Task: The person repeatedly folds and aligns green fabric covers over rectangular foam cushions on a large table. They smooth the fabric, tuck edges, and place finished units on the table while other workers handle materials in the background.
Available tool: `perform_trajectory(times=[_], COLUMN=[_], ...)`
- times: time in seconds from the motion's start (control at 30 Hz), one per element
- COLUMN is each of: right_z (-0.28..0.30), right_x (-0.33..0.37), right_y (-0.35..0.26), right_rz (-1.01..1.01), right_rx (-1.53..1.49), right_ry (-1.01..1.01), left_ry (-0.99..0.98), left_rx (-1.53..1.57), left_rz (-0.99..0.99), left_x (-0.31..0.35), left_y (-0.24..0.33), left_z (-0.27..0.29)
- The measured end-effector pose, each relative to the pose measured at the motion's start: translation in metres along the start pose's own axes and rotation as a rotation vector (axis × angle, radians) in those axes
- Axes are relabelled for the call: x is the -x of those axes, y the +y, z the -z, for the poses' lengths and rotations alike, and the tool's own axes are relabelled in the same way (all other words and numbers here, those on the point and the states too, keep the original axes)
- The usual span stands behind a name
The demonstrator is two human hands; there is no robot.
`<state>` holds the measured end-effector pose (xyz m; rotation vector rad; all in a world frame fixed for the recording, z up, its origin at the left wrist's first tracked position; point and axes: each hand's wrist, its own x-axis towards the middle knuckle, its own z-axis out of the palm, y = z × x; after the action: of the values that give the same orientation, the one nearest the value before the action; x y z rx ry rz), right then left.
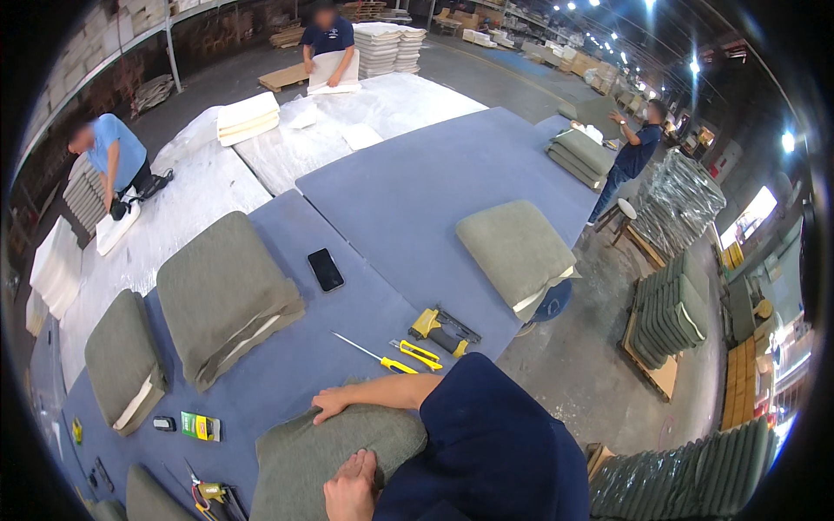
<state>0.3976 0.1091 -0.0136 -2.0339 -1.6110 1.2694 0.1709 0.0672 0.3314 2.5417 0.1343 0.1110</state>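
Note:
A grey-green upholstered cushion lies on the blue-covered table at the lower middle, right in front of me. My right hand reaches across from the right and grips the cushion's far edge, thumb and fingers apart on the fabric. Closer to me, my left hand presses on the cushion top with its fingers together and bent into the cloth. My body hides the cushion's near side. Beyond my right forearm lie a yellow-handled screwdriver, a yellow utility knife and a yellow-black staple gun.
More covered cushions stand left and far right. A phone, a green-yellow packet and yellow-handled pliers lie on the table. Three people work around the far tables. Stacked cushions fill pallets on the right.

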Motion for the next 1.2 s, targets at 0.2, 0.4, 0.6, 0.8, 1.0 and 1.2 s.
perform_trajectory(times=[0.2, 0.4, 0.6, 0.8, 1.0, 1.2], right_z=[-0.011, -0.011, -0.004, -0.003, 0.01, -0.012], right_x=[-0.037, -0.007, -0.023, -0.026, -0.026, -0.041], right_y=[-0.004, -0.037, -0.044, -0.032, -0.056, -0.02], right_rz=[0.014, -0.051, -0.079, -0.058, -0.165, -0.025], right_rx=[0.036, 0.006, 0.052, 0.027, 0.065, 0.24], right_ry=[-0.052, 0.151, 0.126, 0.121, -0.007, 0.049], left_ry=[-0.055, -0.161, -0.263, -0.086, 0.201, 0.401], left_rx=[-0.006, 0.054, 0.018, -0.127, -0.521, -0.332], left_rz=[0.017, 0.078, 0.076, 0.004, 0.059, 0.338], left_x=[-0.005, -0.017, -0.028, -0.026, 0.094, 0.145], left_y=[-0.005, -0.016, -0.039, -0.03, -0.078, -0.092], left_z=[-0.005, -0.003, -0.002, 0.005, 0.025, 0.035])
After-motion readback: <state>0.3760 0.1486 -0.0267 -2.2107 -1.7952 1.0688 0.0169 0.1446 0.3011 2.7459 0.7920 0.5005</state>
